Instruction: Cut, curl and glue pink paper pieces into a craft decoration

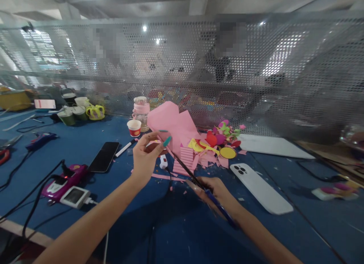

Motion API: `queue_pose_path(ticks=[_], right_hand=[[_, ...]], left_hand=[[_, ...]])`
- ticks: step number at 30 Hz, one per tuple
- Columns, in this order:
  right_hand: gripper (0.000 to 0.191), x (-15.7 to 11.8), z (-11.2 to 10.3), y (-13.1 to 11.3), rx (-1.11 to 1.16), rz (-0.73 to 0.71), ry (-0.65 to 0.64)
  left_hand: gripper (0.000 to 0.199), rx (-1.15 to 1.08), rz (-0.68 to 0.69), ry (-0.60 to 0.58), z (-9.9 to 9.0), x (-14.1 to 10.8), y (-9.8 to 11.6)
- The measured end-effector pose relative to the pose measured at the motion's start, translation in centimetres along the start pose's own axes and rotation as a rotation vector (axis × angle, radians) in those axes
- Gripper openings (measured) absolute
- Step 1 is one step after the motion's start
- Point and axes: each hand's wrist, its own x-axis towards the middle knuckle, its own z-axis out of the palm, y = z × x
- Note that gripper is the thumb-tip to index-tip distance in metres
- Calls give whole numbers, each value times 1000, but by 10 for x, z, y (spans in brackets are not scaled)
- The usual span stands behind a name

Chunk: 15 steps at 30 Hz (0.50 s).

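Note:
My left hand (pixel 145 152), with long teal nails, is raised over the table, thumb and finger pinched at the edge of pink paper (pixel 167 121). How much of the paper is in the pinch is partly hidden by the fingers. My right hand (pixel 214 192) grips blue-handled scissors (pixel 186 170), whose dark blades point up and left toward the paper near my left fingertips. Below the blades lie a lined pink paper (pixel 183 162) and a thin pink strip. Pink scraps (pixel 209 159) and a yellow oval cutout (pixel 228 153) lie to the right.
A white phone (pixel 260 188) lies right, a black phone (pixel 104 157) and marker (pixel 124 148) left. Behind stand a paper cup (pixel 134 128) and a jar (pixel 141 111). A purple power strip (pixel 64 182) with cables sits left. A perforated metal screen (pixel 182 66) closes the back.

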Motion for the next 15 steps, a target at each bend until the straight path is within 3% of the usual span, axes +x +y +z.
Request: queue_pose_path(ticks=[15], right_hand=[[41,1,0,-2,15,8,-17]], left_hand=[[26,19,-11,16,2,-2,-1]])
